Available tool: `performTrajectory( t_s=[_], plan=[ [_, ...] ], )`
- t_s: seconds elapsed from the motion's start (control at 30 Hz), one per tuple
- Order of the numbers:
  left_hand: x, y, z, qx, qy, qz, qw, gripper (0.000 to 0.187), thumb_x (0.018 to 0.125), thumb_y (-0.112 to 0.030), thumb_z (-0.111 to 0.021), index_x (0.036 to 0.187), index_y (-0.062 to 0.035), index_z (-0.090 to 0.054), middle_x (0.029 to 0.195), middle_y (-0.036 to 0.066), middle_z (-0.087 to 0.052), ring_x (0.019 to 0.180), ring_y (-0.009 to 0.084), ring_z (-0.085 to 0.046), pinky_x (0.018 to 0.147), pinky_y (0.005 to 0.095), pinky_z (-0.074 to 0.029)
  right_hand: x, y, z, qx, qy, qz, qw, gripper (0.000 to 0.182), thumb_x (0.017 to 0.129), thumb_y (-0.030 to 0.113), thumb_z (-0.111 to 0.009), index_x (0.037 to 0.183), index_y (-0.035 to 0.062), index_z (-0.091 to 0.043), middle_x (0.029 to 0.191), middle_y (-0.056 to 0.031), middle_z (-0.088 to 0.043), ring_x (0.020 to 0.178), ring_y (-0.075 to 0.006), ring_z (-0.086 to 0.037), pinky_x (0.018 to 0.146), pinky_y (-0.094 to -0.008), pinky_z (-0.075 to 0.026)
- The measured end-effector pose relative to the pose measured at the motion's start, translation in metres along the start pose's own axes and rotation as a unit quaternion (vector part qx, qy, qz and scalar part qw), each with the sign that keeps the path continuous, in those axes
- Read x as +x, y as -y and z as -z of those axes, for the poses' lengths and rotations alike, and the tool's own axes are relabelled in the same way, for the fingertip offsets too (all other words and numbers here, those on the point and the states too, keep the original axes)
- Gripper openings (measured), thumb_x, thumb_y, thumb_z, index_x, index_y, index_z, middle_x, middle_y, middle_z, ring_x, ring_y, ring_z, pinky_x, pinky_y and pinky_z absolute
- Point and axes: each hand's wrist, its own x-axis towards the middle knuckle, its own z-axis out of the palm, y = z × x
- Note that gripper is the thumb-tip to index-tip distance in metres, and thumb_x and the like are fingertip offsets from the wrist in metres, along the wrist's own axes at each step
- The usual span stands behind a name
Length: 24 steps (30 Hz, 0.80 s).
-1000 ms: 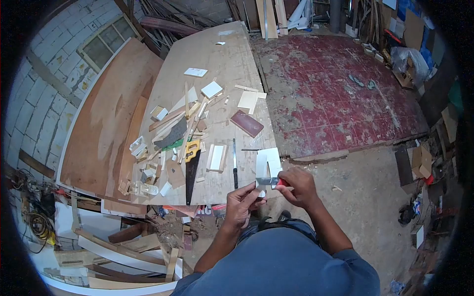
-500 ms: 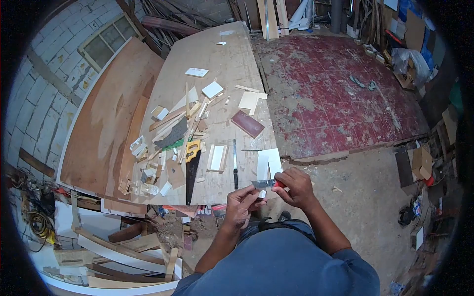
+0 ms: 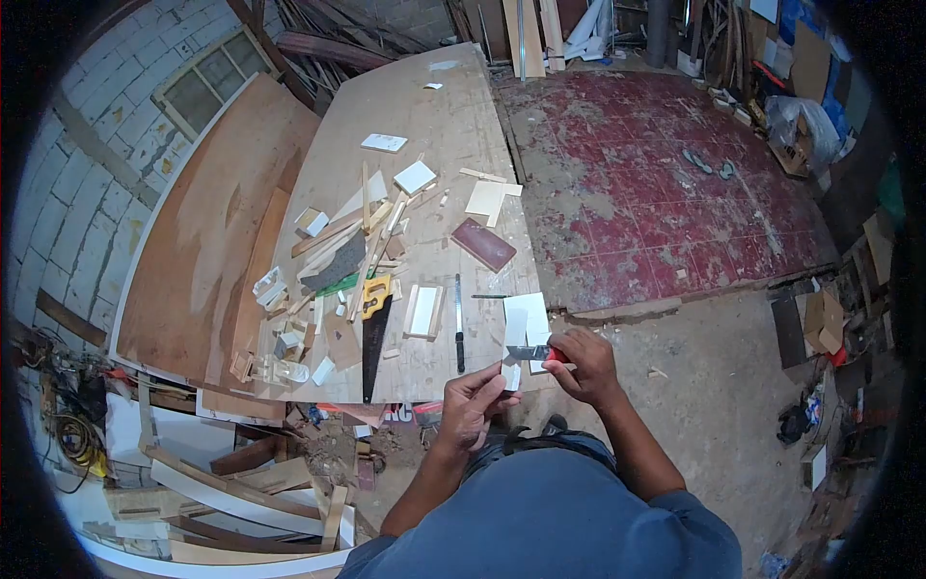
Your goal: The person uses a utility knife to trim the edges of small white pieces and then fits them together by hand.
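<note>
My right hand [image 3: 585,365] is closed around the red handle of a knife with a broad flat grey blade [image 3: 526,353]. The blade points left, just above a small white piece [image 3: 511,377] pinched between the thumb and fingers of my left hand [image 3: 473,403]. Both hands are at the near edge of the workbench. Behind the blade lies a white sheet [image 3: 527,311], partly covered by the knife. A black-handled strip tool [image 3: 459,328] lies left of it, beside a white-topped wooden piece [image 3: 422,310].
A handsaw [image 3: 375,333] with a yellow handle lies near the front edge of the bench [image 3: 453,116]. Wood offcuts [image 3: 381,224] are heaped on the left. A dark red block [image 3: 483,242] sits near the right edge. Large boards [image 3: 227,193] lean along the left wall.
My right hand has moved slightly up and to the right with the knife, lifting its blade from over the left fingertips. More of the small white piece shows now.
</note>
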Motion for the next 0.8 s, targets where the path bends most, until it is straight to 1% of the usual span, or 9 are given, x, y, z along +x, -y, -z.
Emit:
performTrajectory(
  t_s=[0.13,0.2,0.33,0.4,0.5,0.57,0.6,0.8],
  plan=[
    [-0.001,-0.003,-0.004,-0.002,-0.006,0.003,1.000,0.035,0.094,-0.008,-0.060,0.123,0.0100,-0.056,0.099,0.018,-0.068,0.080,0.0187,-0.070,0.071,0.0241,-0.061,-0.004,-0.004,-0.004,0.017,-0.025,-0.012,0.999,0.029,0.079,0.029,-0.073,0.092,0.0051,-0.063,0.071,-0.0088,-0.058,0.062,-0.0263,-0.055,0.056,-0.0382,-0.043],
    [-0.001,-0.002,-0.006,0.020,-0.019,-0.005,1.000,0.038,0.094,-0.015,-0.061,0.124,0.0088,-0.056,0.092,0.015,-0.069,0.075,0.0154,-0.069,0.069,0.0239,-0.059,-0.005,-0.006,-0.005,0.025,-0.032,-0.016,0.999,0.028,0.079,0.028,-0.073,0.092,0.0051,-0.063,0.070,-0.0087,-0.058,0.061,-0.0263,-0.055,0.056,-0.0380,-0.043],
    [0.000,0.002,-0.002,0.016,-0.017,-0.005,1.000,0.039,0.094,-0.014,-0.061,0.124,0.0094,-0.056,0.094,0.016,-0.069,0.076,0.0157,-0.069,0.069,0.0245,-0.059,-0.010,-0.011,-0.007,0.029,-0.030,-0.026,0.999,0.027,0.079,0.027,-0.073,0.092,0.0051,-0.063,0.070,-0.0088,-0.058,0.061,-0.0261,-0.056,0.056,-0.0374,-0.043],
    [0.000,0.002,0.000,-0.012,-0.002,0.004,1.000,0.035,0.094,-0.009,-0.061,0.123,0.0094,-0.057,0.100,0.017,-0.068,0.080,0.0171,-0.069,0.071,0.0237,-0.059,-0.011,-0.011,-0.007,0.029,-0.027,-0.029,0.999,0.027,0.079,0.027,-0.073,0.092,0.0051,-0.063,0.070,-0.0088,-0.058,0.061,-0.0260,-0.056,0.057,-0.0373,-0.043],
    [0.000,0.000,-0.002,-0.002,-0.003,0.010,1.000,0.036,0.094,-0.009,-0.061,0.123,0.0107,-0.056,0.099,0.017,-0.068,0.080,0.0180,-0.069,0.071,0.0247,-0.060,-0.009,-0.008,-0.004,0.023,-0.025,-0.025,0.999,0.027,0.080,0.027,-0.072,0.093,0.0054,-0.063,0.071,-0.0087,-0.058,0.062,-0.0260,-0.056,0.057,-0.0379,-0.044],
    [0.001,0.005,-0.001,0.011,-0.007,0.010,1.000,0.037,0.093,-0.011,-0.062,0.123,0.0106,-0.055,0.097,0.017,-0.068,0.079,0.0184,-0.070,0.070,0.0261,-0.060,-0.003,-0.001,-0.002,0.003,-0.007,0.014,1.000,0.028,0.080,0.029,-0.073,0.092,0.0062,-0.063,0.073,-0.0082,-0.058,0.063,-0.0260,-0.056,0.057,-0.0381,-0.044],
    [0.001,0.007,-0.001,0.024,-0.011,0.008,1.000,0.039,0.093,-0.012,-0.062,0.124,0.0105,-0.055,0.096,0.018,-0.068,0.078,0.0187,-0.070,0.069,0.0275,-0.060,-0.002,0.002,-0.002,0.003,-0.007,0.013,1.000,0.028,0.080,0.029,-0.073,0.092,0.0062,-0.063,0.073,-0.0082,-0.058,0.063,-0.0260,-0.056,0.057,-0.0381,-0.044],
    [0.000,0.004,-0.007,0.026,-0.002,0.006,1.000,0.038,0.093,-0.011,-0.062,0.124,0.0112,-0.054,0.097,0.018,-0.068,0.079,0.0197,-0.070,0.069,0.0271,-0.061,0.008,0.007,0.000,-0.020,-0.002,0.021,1.000,0.030,0.081,0.033,-0.072,0.093,0.0072,-0.062,0.073,-0.0073,-0.057,0.064,-0.0255,-0.056,0.056,-0.0377,-0.044]
  ],
)
